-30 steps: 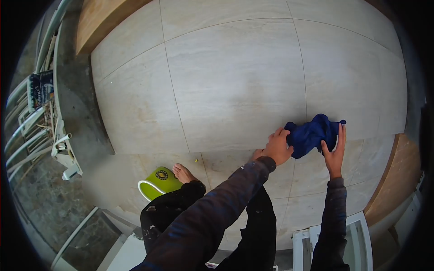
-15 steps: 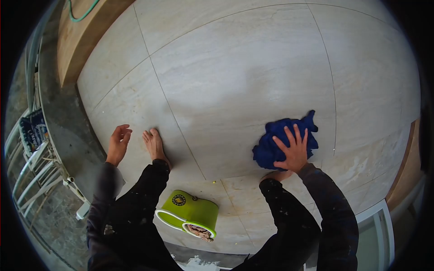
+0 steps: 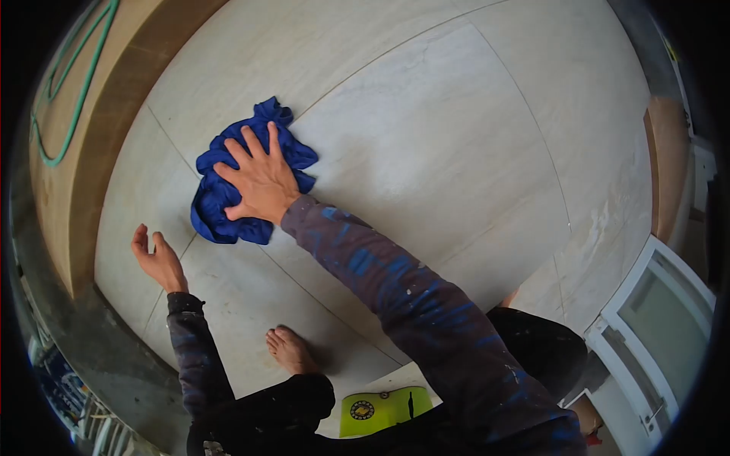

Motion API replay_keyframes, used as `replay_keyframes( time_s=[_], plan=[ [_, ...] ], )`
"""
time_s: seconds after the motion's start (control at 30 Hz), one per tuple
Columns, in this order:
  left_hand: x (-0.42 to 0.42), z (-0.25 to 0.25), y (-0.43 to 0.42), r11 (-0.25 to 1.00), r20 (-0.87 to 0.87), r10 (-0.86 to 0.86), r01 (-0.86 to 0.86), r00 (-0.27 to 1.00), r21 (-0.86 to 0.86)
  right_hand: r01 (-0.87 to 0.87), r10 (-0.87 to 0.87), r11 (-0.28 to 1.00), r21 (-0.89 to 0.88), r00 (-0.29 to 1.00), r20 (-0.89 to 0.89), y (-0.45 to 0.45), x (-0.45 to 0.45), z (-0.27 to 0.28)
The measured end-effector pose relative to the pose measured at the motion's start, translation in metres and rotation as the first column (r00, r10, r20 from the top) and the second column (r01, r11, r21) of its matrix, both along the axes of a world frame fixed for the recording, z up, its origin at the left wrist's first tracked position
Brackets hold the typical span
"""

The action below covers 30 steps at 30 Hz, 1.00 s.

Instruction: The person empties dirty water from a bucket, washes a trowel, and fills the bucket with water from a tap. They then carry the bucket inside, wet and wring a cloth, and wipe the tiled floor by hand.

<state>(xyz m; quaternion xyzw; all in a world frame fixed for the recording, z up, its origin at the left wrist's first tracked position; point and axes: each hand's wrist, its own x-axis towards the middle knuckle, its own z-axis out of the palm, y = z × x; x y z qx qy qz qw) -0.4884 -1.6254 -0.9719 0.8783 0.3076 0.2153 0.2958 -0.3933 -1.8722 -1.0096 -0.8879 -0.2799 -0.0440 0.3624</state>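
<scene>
My right hand [image 3: 260,176] lies flat with spread fingers on a crumpled blue cloth [image 3: 209,209], pressing it against the tiled floor. The cloth bunches out around the fingers and reaches past them at the top. To its lower left, my left hand [image 3: 158,258] hangs in the air, fingers loosely bent and apart, with nothing in it. Below, at the bottom edge, part of a lime-green bucket [image 3: 384,413] with a round dark label shows; my sleeve and trouser leg hide the rest.
Large pale tiles [image 3: 456,137] cover the floor. A wooden ledge [image 3: 91,190] with a green hose [image 3: 80,99] on it borders the left side. At lower right stands a white-framed glass panel [image 3: 661,327]. My bare foot [image 3: 291,349] rests on the tiles.
My right hand has slid the blue cloth across the floor from right to upper left. My view has shifted, so the bucket now sits lower and more hidden.
</scene>
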Motion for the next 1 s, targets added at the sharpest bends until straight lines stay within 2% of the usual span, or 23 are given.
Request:
replay_keyframes(
  time_s=[0.13,0.23,0.3,0.4,0.43,0.47,0.53,0.6,0.67,0.73,0.8,0.83,0.87,0.93,1.0],
  plan=[
    [0.051,-0.003,0.027,0.990,0.016,-0.117,0.115,0.993,0.081,0.146,-0.145,0.989,0.001,0.988,-0.048,-0.011,-0.036,0.004],
    [0.090,-0.016,0.047,0.973,0.091,-0.219,0.210,0.972,0.095,0.184,-0.197,0.979,-0.091,0.966,-0.167,-0.040,-0.147,0.002],
    [0.110,-0.021,0.043,0.960,0.023,-0.201,0.193,0.979,0.204,0.241,-0.281,0.955,-0.174,0.922,-0.265,-0.058,-0.234,0.007],
    [0.124,-0.044,0.018,0.955,0.080,-0.269,0.256,0.960,0.151,0.372,-0.457,0.885,-0.278,0.808,-0.373,-0.079,-0.336,0.017],
    [0.123,-0.064,0.013,0.950,0.102,-0.263,0.238,0.960,0.203,0.433,-0.528,0.846,-0.311,0.759,-0.381,-0.089,-0.351,0.018],
    [0.120,-0.082,0.012,0.920,0.077,-0.267,0.230,0.961,0.319,0.503,-0.603,0.795,-0.338,0.711,-0.362,-0.102,-0.353,0.018],
    [0.120,-0.074,-0.008,0.913,0.126,-0.253,0.194,0.959,0.358,0.660,-0.773,0.632,-0.408,0.578,-0.262,-0.135,-0.339,0.009],
    [0.117,-0.081,0.004,0.902,0.096,-0.300,0.250,0.949,0.351,0.799,-0.898,0.426,-0.424,0.429,-0.095,-0.204,-0.290,0.000],
    [0.125,-0.088,0.015,0.888,0.079,-0.363,0.319,0.928,0.332,0.900,-0.962,0.214,-0.380,0.261,0.077,-0.300,-0.229,-0.009],
    [0.121,-0.098,0.024,0.854,0.036,-0.384,0.340,0.923,0.393,0.946,-0.972,0.030,-0.324,0.103,0.210,-0.402,-0.167,-0.016],
    [0.118,-0.102,0.032,0.857,-0.001,-0.372,0.343,0.928,0.384,0.949,-0.974,-0.102,-0.297,-0.033,0.226,-0.485,-0.121,-0.023],
    [0.126,-0.104,0.033,0.860,-0.003,-0.373,0.347,0.928,0.374,0.946,-0.972,-0.139,-0.292,-0.073,0.225,-0.506,-0.108,-0.025],
    [0.134,-0.106,0.033,0.863,-0.006,-0.375,0.351,0.927,0.363,0.950,-0.966,-0.133,-0.284,-0.060,0.252,-0.503,-0.108,-0.028],
    [0.131,-0.103,0.033,0.856,-0.035,-0.359,0.344,0.933,0.385,0.975,-0.959,-0.008,-0.223,0.056,0.278,-0.473,-0.129,-0.033],
    [0.128,-0.098,0.022,0.870,-0.041,-0.320,0.311,0.946,0.382,0.969,-0.964,0.084,-0.232,0.137,0.226,-0.395,-0.164,-0.023]
  ],
)
